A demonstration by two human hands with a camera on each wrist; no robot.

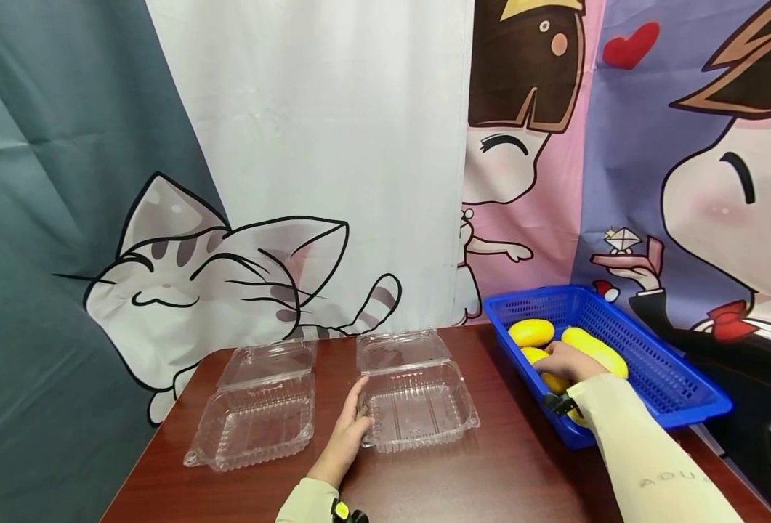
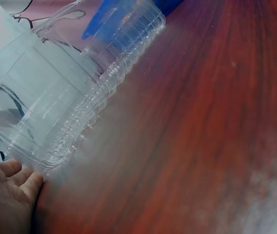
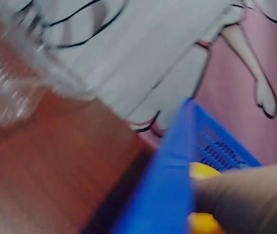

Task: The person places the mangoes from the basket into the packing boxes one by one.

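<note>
My left hand (image 1: pixel 349 428) holds the left side of an open clear plastic clamshell container (image 1: pixel 418 407), thumb at the rim. In the left wrist view several fingertips (image 2: pixel 31 183) touch the container's (image 2: pixel 55 97) lower wall near the table. My right hand (image 1: pixel 571 361) reaches down into a blue perforated basket (image 1: pixel 673 363), among several smooth yellow oval fruits (image 1: pixel 531 333) that look like mangoes. Its fingertips are hidden among them. The right wrist view is blurred; there the hand (image 3: pixel 250 195) is beside a yellow fruit (image 3: pixel 204 170), behind the basket's wall (image 3: pixel 170 170).
A second open clear clamshell container (image 1: pixel 261 421) stands to the left on the reddish-brown wooden table (image 1: pixel 463 479). Both raised lids lean toward the back. A printed cartoon curtain (image 1: pixel 346 145) hangs just behind the table's far edge.
</note>
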